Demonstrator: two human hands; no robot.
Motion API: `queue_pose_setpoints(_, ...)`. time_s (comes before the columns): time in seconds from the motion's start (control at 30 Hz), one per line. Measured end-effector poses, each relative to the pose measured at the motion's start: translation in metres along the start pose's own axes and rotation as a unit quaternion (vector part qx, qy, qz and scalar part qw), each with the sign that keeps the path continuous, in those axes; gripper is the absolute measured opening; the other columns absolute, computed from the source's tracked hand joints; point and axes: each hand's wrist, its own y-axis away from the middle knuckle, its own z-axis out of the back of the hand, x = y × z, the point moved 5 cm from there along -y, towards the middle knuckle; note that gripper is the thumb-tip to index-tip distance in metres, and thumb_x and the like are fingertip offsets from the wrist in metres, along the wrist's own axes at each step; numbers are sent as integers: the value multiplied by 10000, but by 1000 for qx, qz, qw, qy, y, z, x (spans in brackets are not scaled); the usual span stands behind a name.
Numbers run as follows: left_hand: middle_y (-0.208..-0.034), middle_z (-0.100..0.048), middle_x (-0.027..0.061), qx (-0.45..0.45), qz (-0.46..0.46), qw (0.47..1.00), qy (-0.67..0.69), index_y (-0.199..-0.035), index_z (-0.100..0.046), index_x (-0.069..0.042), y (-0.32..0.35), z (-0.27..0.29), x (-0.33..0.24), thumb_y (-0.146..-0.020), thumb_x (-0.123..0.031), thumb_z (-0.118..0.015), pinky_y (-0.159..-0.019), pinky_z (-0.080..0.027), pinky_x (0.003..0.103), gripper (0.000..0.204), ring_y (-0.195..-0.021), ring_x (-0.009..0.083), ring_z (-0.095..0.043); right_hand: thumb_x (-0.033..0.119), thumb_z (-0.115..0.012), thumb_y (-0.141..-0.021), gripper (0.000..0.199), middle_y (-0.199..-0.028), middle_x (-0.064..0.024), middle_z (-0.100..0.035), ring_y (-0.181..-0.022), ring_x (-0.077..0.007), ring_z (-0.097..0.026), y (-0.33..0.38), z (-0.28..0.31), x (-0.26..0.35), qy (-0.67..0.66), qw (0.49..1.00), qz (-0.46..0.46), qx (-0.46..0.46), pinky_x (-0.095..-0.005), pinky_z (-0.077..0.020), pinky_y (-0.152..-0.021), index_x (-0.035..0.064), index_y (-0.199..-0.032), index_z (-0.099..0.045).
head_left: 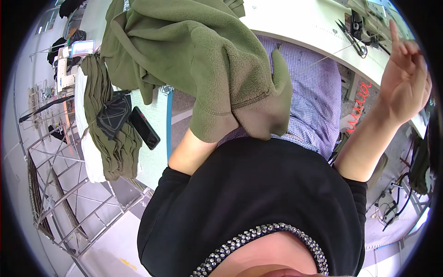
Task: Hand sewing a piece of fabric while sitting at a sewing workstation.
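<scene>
Olive-green fleece garment point(203, 60) fills the upper middle of the view, bunched and folded, with a stitched cuff hanging down at its lower edge. It drapes over my left arm, so my left hand is hidden inside or under the fabric; I cannot tell whether that hand is open or closed. Only my bare left forearm point(191, 154) shows, coming out below the cuff.

Below that, my black top point(249, 207) takes up the lower centre, with a beaded neckline point(258, 237) curving across it. Between the fleece and my top lies a lilac checked cloth point(309, 101), partly covered by the fleece.

To the left, a stack of matching olive fabric pieces point(108, 134) hangs over the edge of a white-padded surface point(94, 164). On that stack rests a dark folded cloth piece point(113, 115), and just beside it, on the pale green tabletop point(154, 111), lies a black smartphone point(144, 127). Metal frame racks point(69, 203) stand lower left.

At the upper right, my right hand point(406, 76) is raised in the air, holding nothing that I can see, palm toward me, index finger pointing up and the other fingers loosely curled. It hovers near the edge of a white sewing table point(304, 25), well apart from the fleece. On that table, beside the hand, lie black scissors point(353, 37). A thin thread point(330, 55) runs across the table edge toward the checked cloth.
</scene>
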Motion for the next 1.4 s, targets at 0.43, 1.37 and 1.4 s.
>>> queue_pose_setpoints(0.43, -1366, -475, 103, 134, 31, 988, 74, -1403, -376, -67, -4, -42, -17, -969, -247, -533, -1027, -418, 366, 495, -1222, 211, -494, -69, -640, -623, 243, -799, -59, -524, -783, -194, -555, 58, -139, -23, 419, 828, 88, 362, -514, -419, -981, 18, -849, -649)
queue_pose_setpoints(1.37, -1273, -541, 95, 87, 50, 995, -10, -1349, -437, -53, -3, -47, -23, -973, -256, -531, -976, -447, 332, 438, -1141, 183, -545, -29, -650, -574, 248, -761, -32, -518, -758, -199, -559, 68, -138, -37, 439, 830, 78, 335, -536, -438, -952, 61, -804, -667)
queue_pose_setpoints(1.4, -1273, -541, 95, 86, 50, 995, -14, -1349, -437, -53, -3, -46, -23, -973, -258, -530, -976, -447, 333, 438, -1141, 184, -545, -29, -650, -574, 248, -761, -32, -518, -758, -199, -559, 68, -139, -37, 444, 826, 81, 337, -536, -438, -952, 61, -804, -667)
